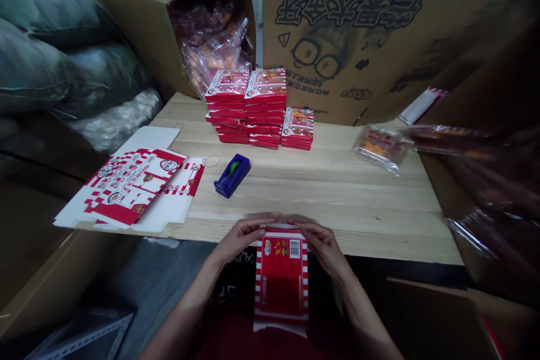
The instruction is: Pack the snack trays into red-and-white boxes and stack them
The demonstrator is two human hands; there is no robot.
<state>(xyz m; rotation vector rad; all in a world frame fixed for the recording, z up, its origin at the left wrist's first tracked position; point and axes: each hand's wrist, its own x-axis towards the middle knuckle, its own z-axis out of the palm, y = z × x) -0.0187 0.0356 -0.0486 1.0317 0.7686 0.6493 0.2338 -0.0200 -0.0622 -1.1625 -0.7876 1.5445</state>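
Both hands, left [244, 234] and right [319, 241], pinch the far end of a red-and-white carton [282, 278] at the middle of the worktop's [329, 197] near edge, most of it hanging over the lap. The step in hand looks like folding its end flap; the next move probably calls for even finger pressure along that crease. Towards the far edge, an open cardboard box [139, 8] holds clear-wrapped packets [217, 50] beside stacked cartons [247, 115]. Flat blanks [143, 185] lie at the near-left corner.
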